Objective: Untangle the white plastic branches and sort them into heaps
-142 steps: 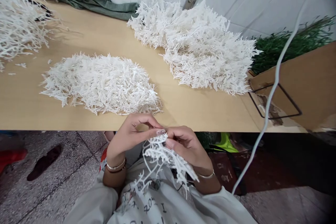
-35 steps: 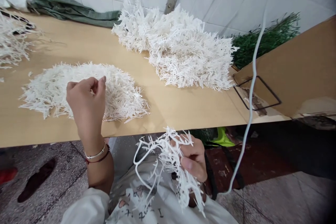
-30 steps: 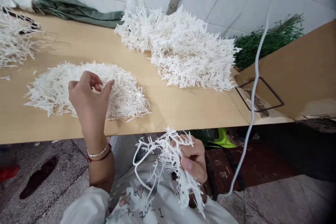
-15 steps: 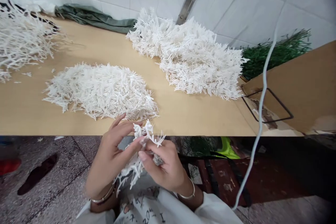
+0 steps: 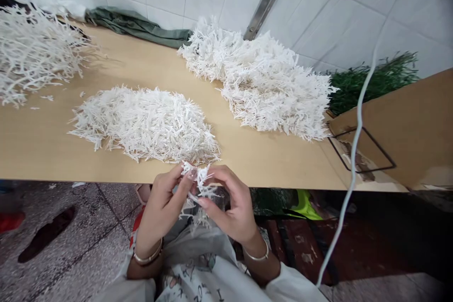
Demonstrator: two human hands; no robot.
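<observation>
My left hand pinches a white plastic plant sprig between thumb and fingertips at the table's front edge. From the other side, my right hand is closed on the same sprig, thumb and fingers around its lower part. More white branching pieces hang below, between both hands and above my lap. Just beyond my fingers lies a heap of small white sprigs. A larger, fluffier white pile rests against the wall to the right. Part of each grip is hidden behind the fingers.
Long white stems are bunched at the table's left end. Dark green cloth lies along the wall. At right stand a cardboard box and green artificial foliage. A white cable hangs down in front.
My left fingers were spread over the sprig and are now drawn together on it. My right hand has shifted slightly right. The whole view has moved a little.
</observation>
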